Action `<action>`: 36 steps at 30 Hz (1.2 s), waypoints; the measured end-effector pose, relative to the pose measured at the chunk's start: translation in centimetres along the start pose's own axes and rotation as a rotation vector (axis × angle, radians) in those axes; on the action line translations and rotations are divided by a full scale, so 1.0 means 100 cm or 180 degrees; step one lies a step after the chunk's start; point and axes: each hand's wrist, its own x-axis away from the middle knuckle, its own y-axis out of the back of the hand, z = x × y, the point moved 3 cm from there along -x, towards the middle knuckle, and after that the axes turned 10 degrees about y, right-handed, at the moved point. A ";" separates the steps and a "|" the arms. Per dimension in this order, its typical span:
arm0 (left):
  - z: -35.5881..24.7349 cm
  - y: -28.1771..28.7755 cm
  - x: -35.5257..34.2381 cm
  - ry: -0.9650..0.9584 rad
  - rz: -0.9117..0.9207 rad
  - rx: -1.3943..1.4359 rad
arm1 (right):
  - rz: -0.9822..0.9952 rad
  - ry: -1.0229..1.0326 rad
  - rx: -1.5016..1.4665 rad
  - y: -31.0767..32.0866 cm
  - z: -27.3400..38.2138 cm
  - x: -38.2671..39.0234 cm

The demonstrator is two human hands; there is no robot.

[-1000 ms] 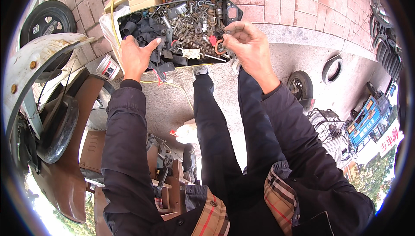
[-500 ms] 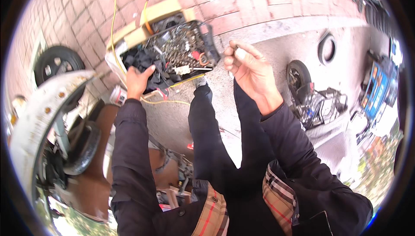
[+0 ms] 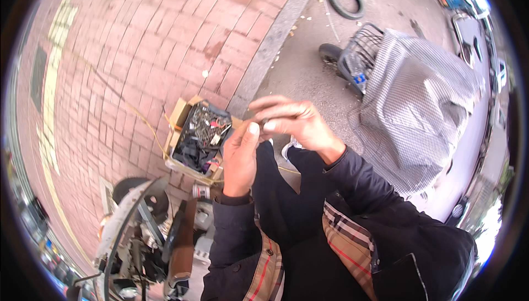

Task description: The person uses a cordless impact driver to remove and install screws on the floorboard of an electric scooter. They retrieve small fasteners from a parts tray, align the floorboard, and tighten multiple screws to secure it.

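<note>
My hands meet in front of my legs, fingertips close together. In a pinch between thumb and fingers, my right hand [image 3: 308, 127] holds a small dark part [image 3: 264, 122], too small to name; its upper fingers stretch out over the left hand. My left hand [image 3: 241, 158] is closed, thumb and fingertips pressed together beside that part. What the left fingers hold, if anything, is hidden. Just left of my hands, on the ground, stands a cardboard box [image 3: 177, 115] around a black bin [image 3: 201, 105] of loose metal hardware [image 3: 206, 125] and black pieces.
A small two-wheeler with a wire basket [image 3: 363, 45] and a grey checked cover [image 3: 413, 102] stands to the right. Beyond it lies a loose tyre [image 3: 347, 2]. A dismantled vehicle [image 3: 138, 235] is at lower left, near a small tub [image 3: 200, 192]. A kerb [image 3: 264, 53] borders the brick paving.
My left hand has come out of the box and moved right to meet my right hand, which has moved left and lower. The view has turned, showing more paving and the checked cover.
</note>
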 end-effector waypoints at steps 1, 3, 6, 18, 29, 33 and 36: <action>-0.004 -0.035 0.003 -0.0013 0.0232 0.0115 | -0.0041 0.0171 0.0123 0.004 0.017 0.016; -0.004 -0.089 0.011 0.0182 0.0230 0.0023 | -0.0205 0.0489 0.0274 0.018 0.054 0.053; 0.005 -0.154 0.022 0.0386 0.0741 -0.0188 | -0.0506 0.0869 0.0767 0.041 0.108 0.111; 0.075 -0.351 0.016 0.1415 0.2307 -0.1448 | -0.3493 0.1445 0.2156 0.090 0.210 0.462; 0.244 -0.565 0.114 0.2021 0.3138 -0.2228 | -0.6274 0.1974 0.0755 0.192 0.098 0.763; 0.340 -0.626 0.176 0.2383 0.3083 -0.2343 | -0.6775 0.1749 0.0542 0.261 0.075 0.868; 0.403 -0.670 0.209 0.2411 0.3103 -0.2344 | -0.6972 0.1599 0.0758 0.300 0.085 0.945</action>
